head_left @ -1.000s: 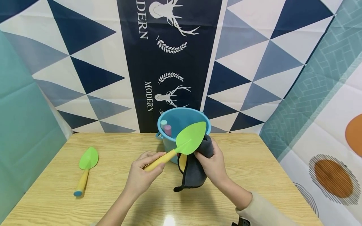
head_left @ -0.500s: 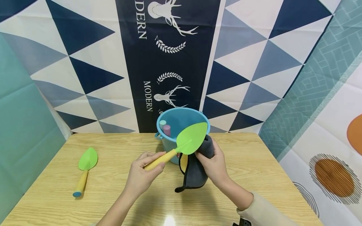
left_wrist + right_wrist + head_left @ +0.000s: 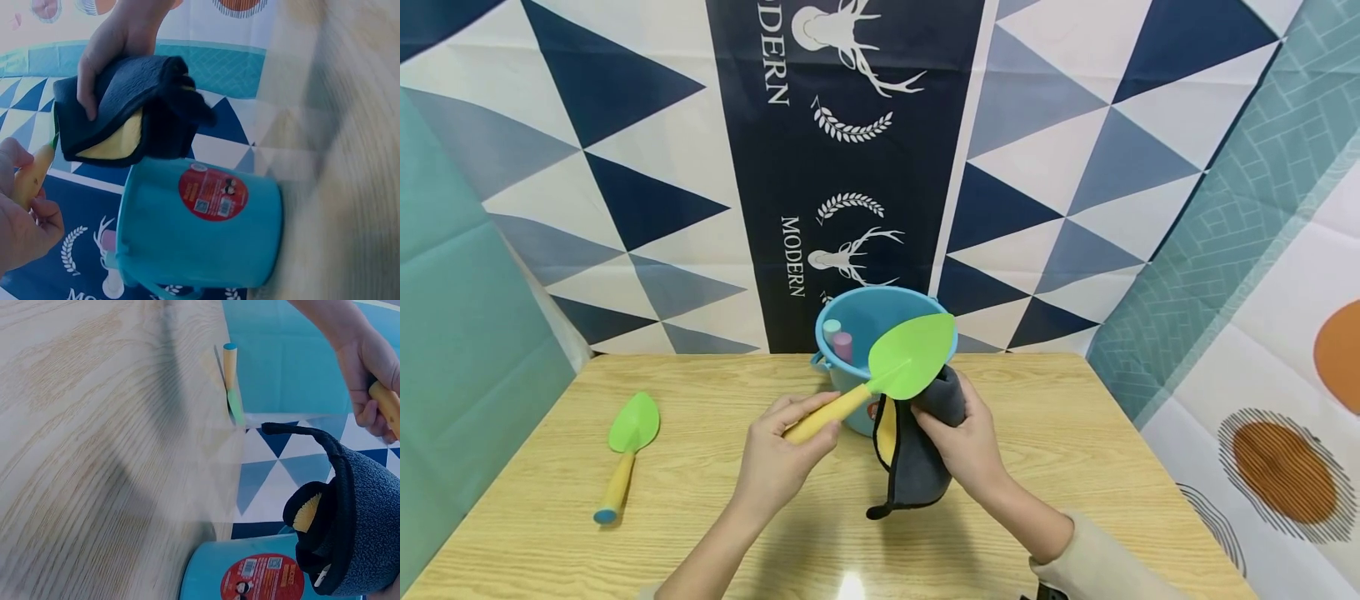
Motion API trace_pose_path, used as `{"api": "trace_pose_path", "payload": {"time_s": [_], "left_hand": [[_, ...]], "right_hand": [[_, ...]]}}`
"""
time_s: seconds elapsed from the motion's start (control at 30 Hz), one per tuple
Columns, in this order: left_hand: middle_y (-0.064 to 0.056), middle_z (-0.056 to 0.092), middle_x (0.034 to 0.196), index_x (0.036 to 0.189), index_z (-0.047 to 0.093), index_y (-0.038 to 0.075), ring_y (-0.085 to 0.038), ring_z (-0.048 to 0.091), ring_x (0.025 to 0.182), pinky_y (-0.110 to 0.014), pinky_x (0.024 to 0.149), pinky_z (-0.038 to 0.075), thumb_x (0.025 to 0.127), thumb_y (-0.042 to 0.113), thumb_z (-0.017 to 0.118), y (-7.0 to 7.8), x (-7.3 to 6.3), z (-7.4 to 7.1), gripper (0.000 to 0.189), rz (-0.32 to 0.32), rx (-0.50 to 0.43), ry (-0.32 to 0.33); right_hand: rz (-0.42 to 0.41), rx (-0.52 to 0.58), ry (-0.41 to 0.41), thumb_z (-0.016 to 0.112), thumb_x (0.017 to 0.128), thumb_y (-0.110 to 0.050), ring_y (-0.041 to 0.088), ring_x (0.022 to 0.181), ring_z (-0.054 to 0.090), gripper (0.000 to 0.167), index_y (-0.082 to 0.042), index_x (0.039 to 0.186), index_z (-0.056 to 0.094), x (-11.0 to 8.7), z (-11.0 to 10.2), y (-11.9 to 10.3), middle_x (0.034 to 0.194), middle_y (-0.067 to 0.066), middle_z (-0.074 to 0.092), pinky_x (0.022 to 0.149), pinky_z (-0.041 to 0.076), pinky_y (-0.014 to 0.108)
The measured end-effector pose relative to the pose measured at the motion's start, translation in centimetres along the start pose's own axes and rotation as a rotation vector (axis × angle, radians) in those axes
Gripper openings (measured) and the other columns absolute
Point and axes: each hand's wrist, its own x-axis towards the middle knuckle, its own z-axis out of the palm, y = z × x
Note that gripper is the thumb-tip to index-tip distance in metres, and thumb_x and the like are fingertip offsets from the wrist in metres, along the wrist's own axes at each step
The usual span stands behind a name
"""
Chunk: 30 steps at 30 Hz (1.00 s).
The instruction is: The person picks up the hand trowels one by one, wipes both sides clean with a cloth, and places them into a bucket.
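My left hand [image 3: 782,454] grips the yellow handle of a toy trowel [image 3: 912,357], whose green leaf-shaped blade points up and to the right. In the head view the blade overlaps the bucket's front rim and the upper part of a cloth. That folded cloth [image 3: 922,450], dark grey outside with a yellow side and black edging, is held by my right hand [image 3: 966,429]. A loop dangles from its lower corner. The left wrist view shows the fingers of the right hand spread over the folded cloth [image 3: 125,94], with the trowel handle [image 3: 34,172] close beside it.
Behind both hands a blue bucket [image 3: 850,385] stands on the wooden table [image 3: 715,408], with pale blue and purple cylinders [image 3: 842,345] inside at its left. Another green-and-yellow trowel [image 3: 625,457] lies on the table's left side. Patterned cloth walls rise around the table.
The trowel blade has risen slightly and turned a little in my left hand. The cloth hangs marginally lower, with more of its yellow side showing. Bucket and second trowel stay put.
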Motion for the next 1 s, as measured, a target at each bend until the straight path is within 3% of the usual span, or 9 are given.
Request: {"api": "trace_pose_path", "payload": {"time_s": [0.2,0.47,1.0], "left_hand": [[0.003,0.064,0.099,0.105,0.072,0.020,-0.015,0.055,0.080,-0.022,0.057,0.050,0.076,0.008,0.074,0.2,0.7,-1.0,0.031,0.061,0.051,0.048],[0.003,0.063,0.096,0.102,0.073,0.022,-0.015,0.054,0.078,-0.022,0.058,0.048,0.075,0.009,0.074,0.0,1.5,-1.7,0.030,0.078,0.131,0.052],[-0.001,0.063,0.093,0.101,0.072,0.018,-0.016,0.053,0.076,-0.024,0.060,0.046,0.076,0.013,0.070,-0.1,3.2,-1.7,0.026,0.043,0.212,0.053]], "right_hand": [[-0.001,-0.014,0.007,0.064,0.084,-0.002,0.007,0.101,0.056,0.051,-0.013,0.130,0.048,0.0,-0.7,0.1,0.122,0.008,0.056,0.082,0.051,0.025],[-0.030,-0.048,0.034,0.065,0.083,-0.002,0.004,0.098,0.056,0.049,-0.011,0.129,0.050,0.0,-1.6,0.4,0.120,0.010,0.057,0.080,0.051,0.024],[-0.043,-0.149,0.042,0.066,0.084,-0.003,-0.001,0.099,0.054,0.049,-0.010,0.130,0.050,-0.2,-3.6,0.5,0.123,0.010,0.057,0.081,0.049,0.021]]}}
